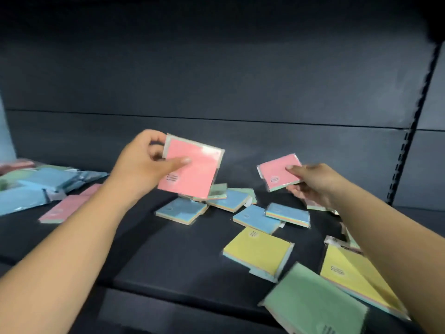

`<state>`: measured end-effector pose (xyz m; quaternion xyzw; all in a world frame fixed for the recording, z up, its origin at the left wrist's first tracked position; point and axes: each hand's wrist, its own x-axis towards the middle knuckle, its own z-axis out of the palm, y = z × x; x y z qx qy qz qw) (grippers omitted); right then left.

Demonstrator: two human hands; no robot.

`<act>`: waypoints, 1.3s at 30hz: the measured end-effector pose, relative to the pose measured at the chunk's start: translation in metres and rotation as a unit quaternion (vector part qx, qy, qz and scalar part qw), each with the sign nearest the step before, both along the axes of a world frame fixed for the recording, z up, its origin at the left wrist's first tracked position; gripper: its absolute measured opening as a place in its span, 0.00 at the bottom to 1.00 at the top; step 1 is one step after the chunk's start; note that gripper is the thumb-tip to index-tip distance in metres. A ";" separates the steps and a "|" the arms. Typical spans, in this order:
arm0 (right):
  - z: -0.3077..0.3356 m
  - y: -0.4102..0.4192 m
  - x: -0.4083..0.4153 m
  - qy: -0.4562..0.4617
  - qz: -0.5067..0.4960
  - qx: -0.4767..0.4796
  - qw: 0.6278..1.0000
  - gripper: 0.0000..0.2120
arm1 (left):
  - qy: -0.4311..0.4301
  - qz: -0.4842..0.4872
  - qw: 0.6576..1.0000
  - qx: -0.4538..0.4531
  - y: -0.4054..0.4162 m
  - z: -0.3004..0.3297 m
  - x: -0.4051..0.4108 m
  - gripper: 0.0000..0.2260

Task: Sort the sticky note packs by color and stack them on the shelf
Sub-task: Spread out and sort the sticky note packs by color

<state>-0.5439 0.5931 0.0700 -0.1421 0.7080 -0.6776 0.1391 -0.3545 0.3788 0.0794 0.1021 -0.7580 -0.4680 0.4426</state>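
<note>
Left hand [144, 160]: grasps a large pink pack [192, 168] by its left edge, thumb across the front, fingers behind; pack is lifted clear of the shelf [168, 256] and tilted.
Right hand [310, 182]: pinches a smaller pink pack [279, 172] at its right side, thumb on top, fingers underneath; pack is held above the shelf, right of the large pink pack and well apart from it.
Blue packs [255, 216]: several lie loose on the shelf just below the large pink pack, some overlapping, with green packs [218, 190] mixed among them.
Yellow pack [258, 253]: flat on the shelf, below and right of the large pink pack, nearer the camera than the blue ones.
Second yellow pack [356, 278]: further right, partly under the right forearm.
Large green pack [313, 302]: near the shelf's front edge, overlapping the second yellow pack.
Left pile [43, 184]: blue and green packs heaped far left of the large pink pack; blurred.
Pink pack on shelf [63, 209]: lies flat beside that pile, under the left forearm.
Back panel [216, 68]: dark, behind everything.
</note>
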 end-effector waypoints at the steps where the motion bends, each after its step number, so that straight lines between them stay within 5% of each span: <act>1: 0.003 -0.003 0.009 -0.014 0.014 -0.026 0.999 0.04 | 0.011 0.000 1.000 0.019 -0.002 -0.001 0.012 0.12; 9: 0.023 -0.042 0.104 -0.011 0.075 -0.148 0.986 0.07 | 0.041 0.109 0.984 0.133 -0.046 -0.014 0.087 0.01; 12: 0.034 -0.060 0.139 0.004 0.095 -0.160 0.983 0.08 | 0.057 0.161 0.975 0.141 -0.077 -0.022 0.107 0.06; 17: 0.038 -0.100 0.190 0.006 0.122 -0.181 0.976 0.07 | -0.022 0.171 0.974 0.145 -0.134 -0.044 0.122 0.06; 20: 0.029 -0.125 0.209 -0.003 0.108 -0.193 0.975 0.23 | -0.104 0.148 0.974 0.139 -0.159 -0.054 0.123 0.12; 25: 0.007 -0.166 0.241 -0.007 0.104 -0.131 0.986 0.04 | -0.218 0.119 0.966 0.068 -0.187 -0.062 0.118 0.11; 31: -0.018 -0.205 0.260 -0.013 0.059 -0.094 0.994 0.05 | -0.379 0.187 0.899 -0.117 -0.192 -0.068 0.100 0.26; 35: -0.021 -0.221 0.250 -0.032 0.026 -0.105 0.994 0.04 | -0.370 0.193 0.891 -0.179 -0.192 -0.073 0.109 0.25; 39: -0.024 -0.248 0.231 -0.049 -0.022 -0.097 0.994 0.04 | -0.288 0.141 0.935 -0.154 -0.201 -0.074 0.121 0.16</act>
